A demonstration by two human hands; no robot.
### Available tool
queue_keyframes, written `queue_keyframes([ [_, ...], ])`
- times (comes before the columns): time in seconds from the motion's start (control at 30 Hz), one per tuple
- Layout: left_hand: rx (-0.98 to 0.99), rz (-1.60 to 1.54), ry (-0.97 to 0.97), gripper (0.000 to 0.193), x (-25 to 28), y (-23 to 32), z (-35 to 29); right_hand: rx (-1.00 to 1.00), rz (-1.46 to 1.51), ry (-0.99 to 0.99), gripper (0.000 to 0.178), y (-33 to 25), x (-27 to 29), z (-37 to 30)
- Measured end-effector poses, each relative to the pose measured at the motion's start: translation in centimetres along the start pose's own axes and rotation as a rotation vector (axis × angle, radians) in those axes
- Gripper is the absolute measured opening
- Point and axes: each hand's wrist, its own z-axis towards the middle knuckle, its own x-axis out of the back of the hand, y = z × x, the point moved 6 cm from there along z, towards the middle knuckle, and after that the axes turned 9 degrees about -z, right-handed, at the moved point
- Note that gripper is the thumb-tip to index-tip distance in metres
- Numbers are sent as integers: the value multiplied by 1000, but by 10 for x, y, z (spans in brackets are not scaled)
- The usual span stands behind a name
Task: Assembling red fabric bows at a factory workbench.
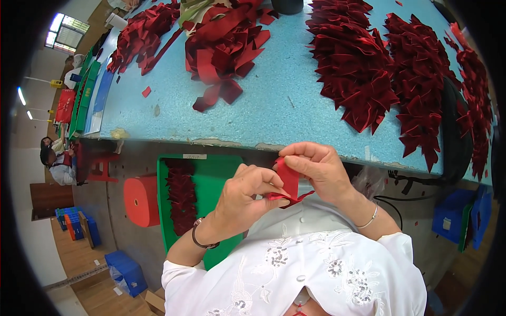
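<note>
Both my hands meet just below the table's front edge, folding one red ribbon piece [289, 181]. My left hand [243, 199] pinches its lower part, with a dark bracelet on that wrist. My right hand [316, 167] grips the upper fold, with a thin silver bangle on that wrist. On the blue table [274, 116], rows of folded red ribbon pieces [363, 68] lie at the right, and a loose pile of flat red ribbon strips [224, 47] sits at the upper middle.
A green tray [216, 179] holding a line of folded red pieces stands below the table at my left, beside a red stool [141, 201]. Blue crates [453, 213] sit on the floor at both sides. Other people sit at the far left.
</note>
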Motion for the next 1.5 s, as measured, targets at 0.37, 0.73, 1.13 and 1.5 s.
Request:
queue_keyframes([
  [0.37,483,-627,121,29,-13,-28,-10,215,-232,143,20,-15,4,-5],
  [0.73,537,-910,106,24,-30,-39,-14,197,-296,143,21,-4,7,-8],
  [1.13,563,-1038,80,41,-41,-47,-12,255,-355,198,22,-4,1,-16],
  [1.5,456,-884,157,43,-32,-49,-6,300,-153,245,22,-6,-7,-17],
])
